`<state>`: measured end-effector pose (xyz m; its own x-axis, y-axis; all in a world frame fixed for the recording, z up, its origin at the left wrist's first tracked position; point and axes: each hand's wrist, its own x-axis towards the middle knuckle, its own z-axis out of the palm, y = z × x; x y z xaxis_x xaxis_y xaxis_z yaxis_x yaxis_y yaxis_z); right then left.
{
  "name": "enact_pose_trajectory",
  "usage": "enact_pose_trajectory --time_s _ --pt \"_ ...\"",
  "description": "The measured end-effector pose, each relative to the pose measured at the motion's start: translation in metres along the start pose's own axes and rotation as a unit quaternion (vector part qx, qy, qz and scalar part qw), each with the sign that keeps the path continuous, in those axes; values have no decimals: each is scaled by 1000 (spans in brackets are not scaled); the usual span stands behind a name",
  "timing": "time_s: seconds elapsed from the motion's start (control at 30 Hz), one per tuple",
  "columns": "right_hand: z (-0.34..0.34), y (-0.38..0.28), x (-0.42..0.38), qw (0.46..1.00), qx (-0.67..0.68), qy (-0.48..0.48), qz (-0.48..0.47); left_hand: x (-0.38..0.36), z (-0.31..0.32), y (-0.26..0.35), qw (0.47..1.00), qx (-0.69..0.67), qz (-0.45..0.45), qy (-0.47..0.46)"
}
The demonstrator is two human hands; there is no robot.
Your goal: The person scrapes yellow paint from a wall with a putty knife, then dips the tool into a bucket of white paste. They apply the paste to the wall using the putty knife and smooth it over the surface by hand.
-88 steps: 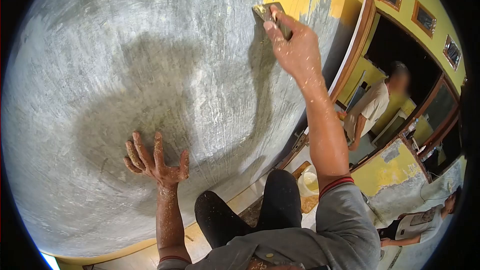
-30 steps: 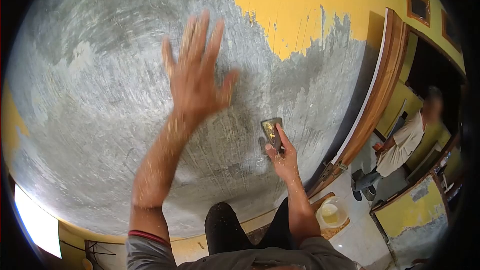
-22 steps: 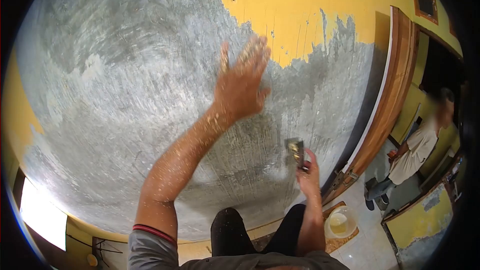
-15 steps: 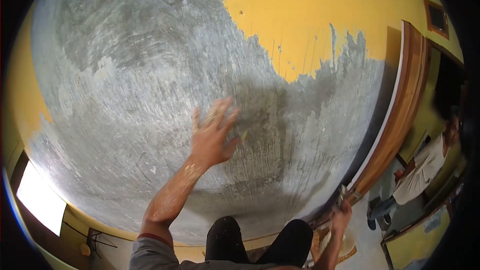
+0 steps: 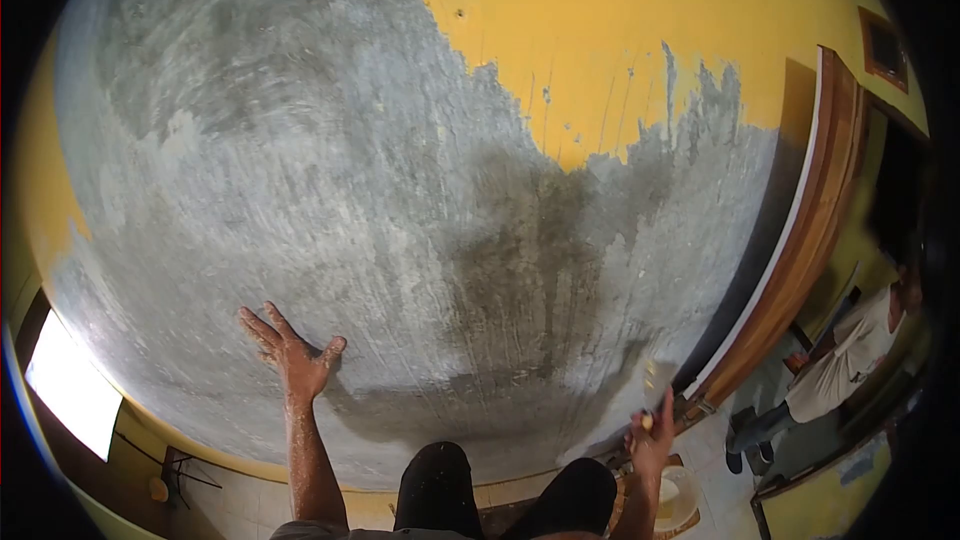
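My left hand (image 5: 290,352) is spread open at the lower left, against or just in front of the grey scraped wall (image 5: 380,230), with pale flecks on its skin. At the lower right, my right hand (image 5: 650,440) is closed round the handle of a scraper (image 5: 650,380), whose blade looks blurred near the wall. Yellow paint (image 5: 600,30) covers the wall's upper part with a ragged lower edge. A darker, damp-looking patch (image 5: 520,270) lies between my hands.
Below my right hand, a round container (image 5: 680,500) is on the floor. A wooden door frame (image 5: 810,230) edges the wall at right. Beyond it stands another person (image 5: 845,355) in a light shirt. A bright opening (image 5: 75,385) shows at lower left.
My left hand has moved down and left across the wall. My right hand has shifted slightly left and down, with the scraper now pointing up at the wall.
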<state>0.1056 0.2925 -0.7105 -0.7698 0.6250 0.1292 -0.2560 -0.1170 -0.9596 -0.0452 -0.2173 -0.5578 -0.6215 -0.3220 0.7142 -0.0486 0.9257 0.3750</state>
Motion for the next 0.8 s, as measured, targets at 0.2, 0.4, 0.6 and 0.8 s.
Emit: enact_pose_trajectory --time_s 0.2,0.4,0.6,0.8 --pt "-13 26 40 976 -206 27 -63 -4 4 -4 1000 -12 10 5" --pt "-136 114 -7 887 -428 138 -100 -1 10 -16 993 14 100 60" --pt "-247 156 -119 789 -524 224 230 11 26 -37 991 106 65 54" --pt "-279 188 -139 771 -496 213 338 26 42 -49 989 48 114 82"
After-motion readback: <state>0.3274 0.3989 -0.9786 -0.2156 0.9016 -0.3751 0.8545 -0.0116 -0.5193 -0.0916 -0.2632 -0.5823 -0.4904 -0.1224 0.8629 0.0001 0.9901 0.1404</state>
